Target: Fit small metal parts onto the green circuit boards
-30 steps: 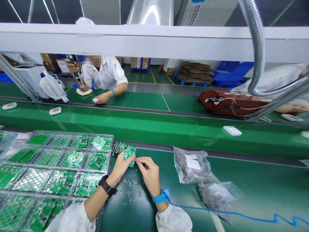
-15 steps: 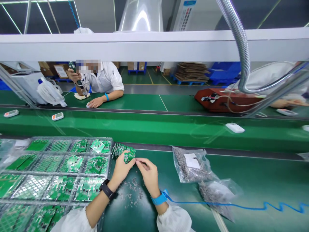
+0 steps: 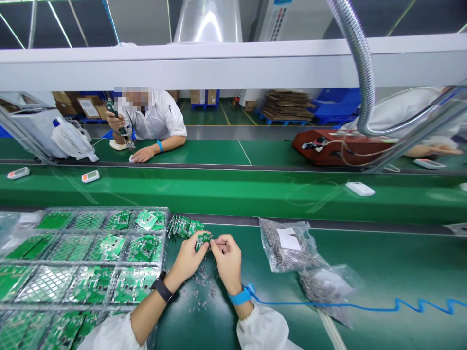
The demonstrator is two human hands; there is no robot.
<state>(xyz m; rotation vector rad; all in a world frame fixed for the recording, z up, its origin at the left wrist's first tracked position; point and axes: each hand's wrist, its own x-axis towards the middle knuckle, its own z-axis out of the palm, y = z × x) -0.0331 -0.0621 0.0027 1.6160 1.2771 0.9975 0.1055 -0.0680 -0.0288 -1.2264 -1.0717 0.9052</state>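
Note:
A small green circuit board (image 3: 203, 240) is held up by my left hand (image 3: 190, 256), its thumb and fingers closed on the board's edges. My right hand (image 3: 226, 255) meets the board's right edge in a pinch; whatever lies between those fingertips is too small to make out. Below both hands, small loose metal parts (image 3: 204, 287) are scattered on the green work surface. Just behind my left hand, a row of circuit boards (image 3: 180, 226) leans together beside the tray. A blue wrist strap (image 3: 241, 295) circles my right wrist.
A clear compartment tray (image 3: 120, 265) with green boards fills the left side. To the right lie two bags of small parts, one labelled (image 3: 272, 248) and one nearer (image 3: 321, 291). A blue coiled cord (image 3: 357, 305) runs rightward. Across the conveyor (image 3: 233, 187), a co-worker (image 3: 160, 116) holds a power tool.
Both hands have shifted slightly right with the board, which now shows further clear of the leaning row. My right fingers have moved against the board's right edge.

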